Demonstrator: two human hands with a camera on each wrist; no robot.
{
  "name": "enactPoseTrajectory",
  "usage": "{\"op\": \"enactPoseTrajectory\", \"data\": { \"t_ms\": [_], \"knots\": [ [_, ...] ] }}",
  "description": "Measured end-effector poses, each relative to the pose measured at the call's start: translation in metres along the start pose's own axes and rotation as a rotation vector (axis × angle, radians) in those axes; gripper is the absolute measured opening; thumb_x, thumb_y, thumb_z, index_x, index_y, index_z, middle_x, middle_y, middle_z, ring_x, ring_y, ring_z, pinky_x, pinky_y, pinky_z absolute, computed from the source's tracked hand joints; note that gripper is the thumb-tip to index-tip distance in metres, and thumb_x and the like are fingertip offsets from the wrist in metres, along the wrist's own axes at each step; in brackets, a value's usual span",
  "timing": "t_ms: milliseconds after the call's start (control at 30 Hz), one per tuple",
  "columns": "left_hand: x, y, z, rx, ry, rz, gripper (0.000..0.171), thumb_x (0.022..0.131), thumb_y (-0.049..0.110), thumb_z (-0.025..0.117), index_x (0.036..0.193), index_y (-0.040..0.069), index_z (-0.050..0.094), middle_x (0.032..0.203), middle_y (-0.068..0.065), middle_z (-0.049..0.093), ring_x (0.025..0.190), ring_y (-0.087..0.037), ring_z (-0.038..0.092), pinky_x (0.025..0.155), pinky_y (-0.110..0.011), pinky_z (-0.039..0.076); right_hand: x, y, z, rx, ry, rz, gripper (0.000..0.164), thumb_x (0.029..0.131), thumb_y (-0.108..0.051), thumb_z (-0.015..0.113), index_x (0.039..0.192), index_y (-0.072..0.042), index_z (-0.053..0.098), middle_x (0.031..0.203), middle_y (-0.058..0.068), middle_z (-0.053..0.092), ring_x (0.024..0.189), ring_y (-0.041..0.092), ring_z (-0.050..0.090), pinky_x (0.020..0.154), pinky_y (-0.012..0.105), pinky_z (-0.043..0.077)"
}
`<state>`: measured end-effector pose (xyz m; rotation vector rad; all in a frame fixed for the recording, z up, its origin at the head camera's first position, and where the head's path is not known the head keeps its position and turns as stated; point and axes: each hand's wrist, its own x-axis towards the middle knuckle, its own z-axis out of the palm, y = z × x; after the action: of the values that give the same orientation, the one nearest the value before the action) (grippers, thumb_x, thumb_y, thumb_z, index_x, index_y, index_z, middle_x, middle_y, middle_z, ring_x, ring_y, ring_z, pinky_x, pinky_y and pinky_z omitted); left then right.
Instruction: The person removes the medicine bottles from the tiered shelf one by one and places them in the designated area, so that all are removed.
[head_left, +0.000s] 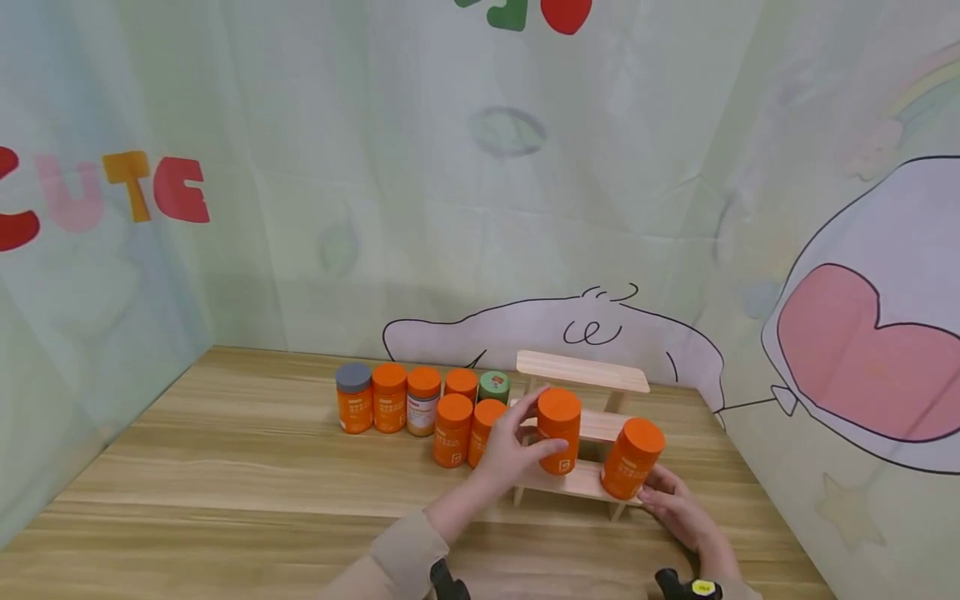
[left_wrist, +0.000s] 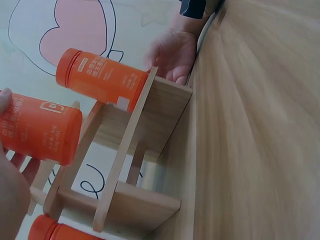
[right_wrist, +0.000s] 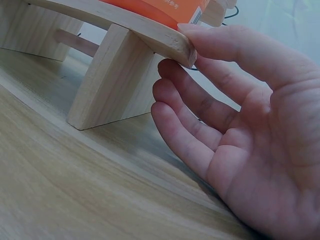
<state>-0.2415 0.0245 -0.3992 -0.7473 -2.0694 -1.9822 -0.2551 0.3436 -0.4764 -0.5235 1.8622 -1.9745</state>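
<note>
My left hand (head_left: 504,450) grips an orange jar (head_left: 561,429) by its side, thumb in front, over the lower part of a three-tier wooden shelf (head_left: 581,372). In the left wrist view this jar (left_wrist: 42,129) hangs above the bottom tier's board. A second orange jar (head_left: 633,458) stands on the right end of the bottom tier. There my right hand (head_left: 684,510) pinches the end of the shelf board (right_wrist: 167,42), thumb on top beside the jar and fingertips at its underside. The other fingers of the right hand (right_wrist: 235,120) curl loosely below.
Left of the shelf several jars stand close together on the wooden table (head_left: 247,467), among them a grey-lidded jar (head_left: 354,398) and a green-lidded jar (head_left: 494,385). A printed curtain (head_left: 360,167) encloses the table's back and sides.
</note>
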Motion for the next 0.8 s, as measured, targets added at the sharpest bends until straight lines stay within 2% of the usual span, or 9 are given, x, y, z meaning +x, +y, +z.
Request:
{"op": "enactPoseTrajectory", "data": {
  "t_ms": [167, 300, 433, 533, 700, 733, 800],
  "knots": [
    [-0.001, 0.000, -0.017, 0.024, 0.057, 0.062, 0.072, 0.087, 0.023, 0.075, 0.147, 0.006, 0.041, 0.132, -0.014, 0.060, 0.117, -0.028, 0.058, 0.093, -0.030, 0.052, 0.000, 0.000, 0.000, 0.008, -0.005, -0.006, 0.040, 0.098, -0.004, 0.044, 0.119, -0.038, 0.054, 0.121, -0.016, 0.058, 0.112, 0.000, 0.056, 0.096, 0.019, 0.048],
    [-0.002, 0.001, -0.032, 0.054, 0.137, 0.131, 0.069, 0.086, 0.020, 0.076, 0.146, 0.005, 0.043, 0.124, -0.016, 0.063, 0.108, -0.018, 0.060, 0.090, -0.028, 0.053, 0.000, 0.001, -0.001, 0.008, -0.010, -0.011, 0.041, 0.098, -0.004, 0.044, 0.120, -0.037, 0.054, 0.122, -0.015, 0.058, 0.113, 0.000, 0.056, 0.096, 0.019, 0.047],
    [-0.003, -0.003, -0.046, 0.090, 0.222, 0.236, 0.067, 0.084, 0.012, 0.076, 0.143, 0.004, 0.046, 0.120, -0.017, 0.065, 0.099, -0.008, 0.059, 0.084, -0.026, 0.055, 0.001, 0.001, 0.000, -0.008, 0.002, 0.004, 0.040, 0.099, -0.005, 0.044, 0.120, -0.038, 0.054, 0.122, -0.015, 0.058, 0.113, 0.000, 0.056, 0.096, 0.019, 0.048],
    [-0.005, -0.006, -0.055, 0.113, 0.281, 0.313, 0.067, 0.082, 0.011, 0.077, 0.141, 0.002, 0.047, 0.118, -0.019, 0.066, 0.097, -0.004, 0.059, 0.082, -0.025, 0.054, 0.001, 0.001, -0.001, -0.016, 0.013, 0.011, 0.041, 0.099, -0.005, 0.044, 0.119, -0.038, 0.054, 0.121, -0.016, 0.058, 0.113, 0.000, 0.056, 0.096, 0.019, 0.048],
    [-0.005, -0.010, -0.067, 0.093, 0.356, 0.407, 0.064, 0.083, 0.013, 0.074, 0.139, -0.005, 0.047, 0.114, -0.025, 0.065, 0.099, 0.001, 0.059, 0.082, -0.021, 0.053, 0.001, 0.000, -0.001, -0.007, 0.005, -0.002, 0.039, 0.099, -0.005, 0.045, 0.120, -0.037, 0.053, 0.121, -0.016, 0.058, 0.113, 0.000, 0.056, 0.096, 0.019, 0.047],
    [-0.005, -0.010, -0.070, 0.088, 0.370, 0.425, 0.064, 0.084, 0.012, 0.073, 0.138, -0.007, 0.046, 0.114, -0.024, 0.065, 0.100, 0.001, 0.059, 0.082, -0.020, 0.053, 0.000, 0.000, -0.001, -0.006, -0.002, -0.005, 0.039, 0.099, -0.005, 0.044, 0.120, -0.037, 0.053, 0.122, -0.016, 0.058, 0.113, 0.000, 0.056, 0.096, 0.019, 0.047],
    [-0.005, -0.011, -0.076, 0.080, 0.392, 0.449, 0.063, 0.085, 0.013, 0.072, 0.138, -0.009, 0.046, 0.115, -0.015, 0.067, 0.100, 0.002, 0.059, 0.080, -0.016, 0.052, 0.000, 0.000, 0.000, -0.002, -0.012, -0.011, 0.040, 0.099, -0.004, 0.044, 0.120, -0.037, 0.053, 0.122, -0.016, 0.058, 0.113, 0.000, 0.056, 0.096, 0.019, 0.047]
  ]
}}
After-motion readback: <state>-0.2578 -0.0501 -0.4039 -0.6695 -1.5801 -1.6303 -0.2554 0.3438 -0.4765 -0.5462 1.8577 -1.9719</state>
